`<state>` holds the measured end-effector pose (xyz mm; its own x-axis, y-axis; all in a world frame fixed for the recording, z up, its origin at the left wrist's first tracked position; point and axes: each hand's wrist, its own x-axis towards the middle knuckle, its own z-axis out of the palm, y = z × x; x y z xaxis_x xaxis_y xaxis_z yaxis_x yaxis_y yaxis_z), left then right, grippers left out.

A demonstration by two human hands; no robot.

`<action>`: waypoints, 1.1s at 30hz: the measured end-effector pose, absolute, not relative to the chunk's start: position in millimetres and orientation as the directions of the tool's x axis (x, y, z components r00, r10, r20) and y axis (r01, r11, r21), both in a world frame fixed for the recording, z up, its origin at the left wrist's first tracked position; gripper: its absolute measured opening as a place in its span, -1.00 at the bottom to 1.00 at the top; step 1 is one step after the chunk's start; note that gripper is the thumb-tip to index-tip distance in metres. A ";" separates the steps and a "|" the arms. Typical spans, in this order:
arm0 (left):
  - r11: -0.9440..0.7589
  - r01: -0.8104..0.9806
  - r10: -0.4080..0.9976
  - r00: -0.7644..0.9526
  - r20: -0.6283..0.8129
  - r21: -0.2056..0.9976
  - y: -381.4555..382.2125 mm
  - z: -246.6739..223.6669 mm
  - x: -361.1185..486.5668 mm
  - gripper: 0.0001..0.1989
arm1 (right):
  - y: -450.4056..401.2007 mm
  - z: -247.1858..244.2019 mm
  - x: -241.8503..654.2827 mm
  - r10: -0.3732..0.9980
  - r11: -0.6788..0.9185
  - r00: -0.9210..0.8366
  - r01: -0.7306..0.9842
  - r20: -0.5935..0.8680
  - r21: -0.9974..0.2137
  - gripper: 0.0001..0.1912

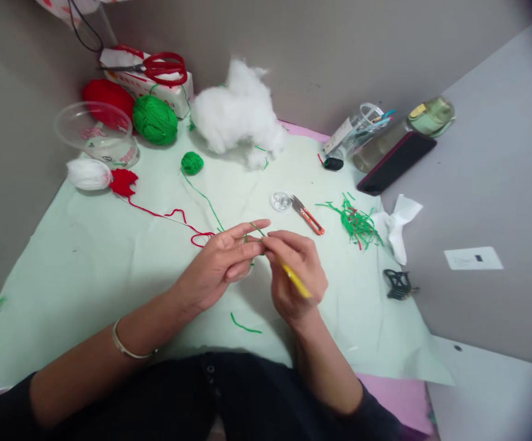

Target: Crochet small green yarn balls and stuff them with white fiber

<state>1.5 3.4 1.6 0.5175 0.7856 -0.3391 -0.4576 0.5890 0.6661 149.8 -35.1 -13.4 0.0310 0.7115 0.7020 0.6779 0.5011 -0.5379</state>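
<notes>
One strand of green yarn (257, 229) was located between the two hands, crossing the forefinger of the left hand (222, 257). That forefinger extended, with the thumb narrowed in on the yarn. One right hand (300, 266) had its fingers closed around a yellow-handled tool (297, 283), tip hidden. One green offcut (246, 325) lay nearby on the pale sheet (86, 257). Farther out lay one small green yarn ball (192, 163), one pair of orange-handled snips (311, 218), one heap of green and red clippings (358, 225), and one mass of white stuffing (229, 119).
</notes>
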 end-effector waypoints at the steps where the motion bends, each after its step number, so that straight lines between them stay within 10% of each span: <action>1: 0.626 -0.476 0.760 0.549 -0.347 0.618 5.5 1.9 0.4 -0.63 | -33.9 -11.0 150.6 0.733 0.501 0.098 0.591 0.673 -0.632 -0.75; 7: 0.589 -0.492 0.789 0.521 -0.326 0.641 9.1 2.7 -1.9 -0.67 | -24.0 -2.8 152.9 0.871 0.407 0.229 0.159 0.434 -0.900 -0.82; 12: 0.500 -0.430 0.847 0.423 -0.321 0.751 3.0 1.9 2.6 -0.58 | -28.1 -9.0 149.0 0.855 0.410 0.146 0.396 0.497 -0.822 -0.80; 17: 0.651 -0.504 0.745 0.568 -0.349 0.568 8.5 -0.2 1.1 -0.73 | -31.7 -11.8 150.3 0.734 0.499 0.066 0.624 0.676 -0.602 -0.75; 23: 0.601 -0.542 0.788 0.522 -0.325 0.587 12.3 -0.2 -1.4 -0.74 | -23.4 -5.1 156.4 0.900 0.334 0.253 0.120 0.355 -0.935 -0.81; 33: 0.449 -0.353 0.847 0.461 -0.265 0.821 8.9 -1.9 -2.7 -0.75 | -22.0 -6.3 157.2 0.950 0.221 0.239 -0.065 0.200 -0.973 -0.80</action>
